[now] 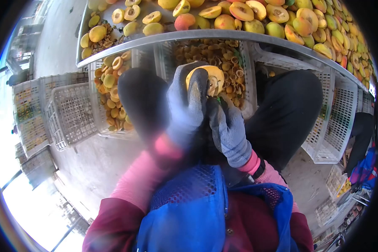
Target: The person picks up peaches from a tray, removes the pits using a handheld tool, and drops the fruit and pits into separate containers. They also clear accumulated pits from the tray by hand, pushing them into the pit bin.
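My left hand [188,94], in a grey-blue glove with dark fingers, is closed around a yellow peach half [216,80]. The cut face of the peach points to the right, and brownish flesh shows at its hollow. Just below, my right hand [231,132] in a matching glove is closed, its fingertips close to the fruit. A bit of a small green tool [218,99] shows at those fingertips; most of it is hidden, so its kind cannot be made out.
A metal-edged table [155,38] ahead bears many whole and halved peaches [277,14]. Beneath it stand a crate of peach halves [112,94] and a crate of pits and scraps [235,63]. White plastic crates [73,111] flank my knees. Another person's leg [361,134] shows at right.
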Available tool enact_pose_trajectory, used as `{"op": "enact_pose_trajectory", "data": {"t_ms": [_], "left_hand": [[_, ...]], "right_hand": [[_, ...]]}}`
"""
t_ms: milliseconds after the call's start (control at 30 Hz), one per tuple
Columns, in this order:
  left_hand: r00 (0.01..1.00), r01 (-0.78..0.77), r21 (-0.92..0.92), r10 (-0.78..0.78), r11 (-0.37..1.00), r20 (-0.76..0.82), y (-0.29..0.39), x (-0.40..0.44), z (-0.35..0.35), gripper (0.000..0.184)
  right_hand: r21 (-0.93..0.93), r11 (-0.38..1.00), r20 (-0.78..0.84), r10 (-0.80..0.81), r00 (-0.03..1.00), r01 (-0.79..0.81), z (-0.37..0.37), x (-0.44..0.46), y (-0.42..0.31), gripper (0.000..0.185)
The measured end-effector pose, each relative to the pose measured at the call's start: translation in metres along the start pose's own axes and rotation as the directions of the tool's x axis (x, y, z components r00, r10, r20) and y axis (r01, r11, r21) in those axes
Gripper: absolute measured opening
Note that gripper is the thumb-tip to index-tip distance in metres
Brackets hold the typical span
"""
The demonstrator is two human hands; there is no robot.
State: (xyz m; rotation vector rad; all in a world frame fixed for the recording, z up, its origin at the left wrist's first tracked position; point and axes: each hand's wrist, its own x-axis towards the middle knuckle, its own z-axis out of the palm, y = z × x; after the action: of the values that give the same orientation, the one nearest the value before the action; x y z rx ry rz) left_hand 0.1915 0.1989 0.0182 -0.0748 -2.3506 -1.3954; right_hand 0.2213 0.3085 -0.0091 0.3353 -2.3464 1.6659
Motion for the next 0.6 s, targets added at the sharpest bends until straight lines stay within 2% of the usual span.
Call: {"op": "enact_pose_trajectory", "data": {"t_ms": [33,67,133,167,200,267,300,400,500,533,600], "left_hand": [[0.996,0.083,-0.109,-0.085,0.991,-0.012,0.003,0.004,0.000,0.025],[0.985,0.159,-0.219,-0.169,0.963,-0.024,0.005,0.007,0.000,0.025],[0.991,0.124,-0.212,-0.134,0.969,-0.032,-0.001,0.007,0.001,0.025],[0.992,0.108,-0.208,-0.118,0.972,-0.035,-0.003,0.005,0.002,0.026],[0.985,0.162,-0.240,-0.171,0.957,-0.017,-0.003,0.003,0.003,0.025],[0.962,0.265,-0.301,-0.271,0.916,0.023,0.000,-0.001,0.005,0.025],[0.952,0.301,-0.301,-0.303,0.905,0.039,0.002,-0.002,0.006,0.024],[0.932,0.359,-0.296,-0.358,0.885,0.059,0.002,-0.006,0.010,0.022],[0.925,0.380,-0.334,-0.365,0.863,0.107,-0.008,-0.011,0.010,0.022],[0.956,0.289,-0.259,-0.266,0.921,0.121,-0.005,-0.007,0.008,0.021],[0.835,0.517,-0.321,-0.383,0.794,0.396,-0.008,0.009,-0.006,0.024]], "right_hand": [[-0.105,0.982,-0.017,-0.159,0.987,0.156,0.002,0.002,0.002,0.049],[0.036,0.998,0.059,-0.045,0.997,0.043,-0.002,0.003,-0.001,0.051],[0.258,0.929,0.222,0.211,0.952,-0.266,-0.009,0.004,-0.009,0.053],[0.332,0.833,0.309,0.347,0.885,-0.443,-0.011,0.002,-0.013,0.053],[0.380,0.718,0.385,0.451,0.805,-0.584,-0.013,0.003,-0.017,0.049],[0.425,0.444,0.501,0.610,0.613,-0.789,-0.019,0.009,-0.028,0.037],[0.432,0.298,0.552,0.659,0.511,-0.851,-0.020,0.011,-0.031,0.030],[0.444,0.206,0.595,0.660,0.459,-0.872,-0.022,0.007,-0.024,0.031],[0.337,0.039,0.731,0.619,0.288,-0.941,-0.034,0.021,-0.022,0.028],[0.399,0.136,0.689,0.609,0.394,-0.907,-0.032,0.022,-0.019,0.029],[0.496,0.317,0.594,0.555,0.582,-0.809,-0.022,0.012,-0.009,0.033]]}}
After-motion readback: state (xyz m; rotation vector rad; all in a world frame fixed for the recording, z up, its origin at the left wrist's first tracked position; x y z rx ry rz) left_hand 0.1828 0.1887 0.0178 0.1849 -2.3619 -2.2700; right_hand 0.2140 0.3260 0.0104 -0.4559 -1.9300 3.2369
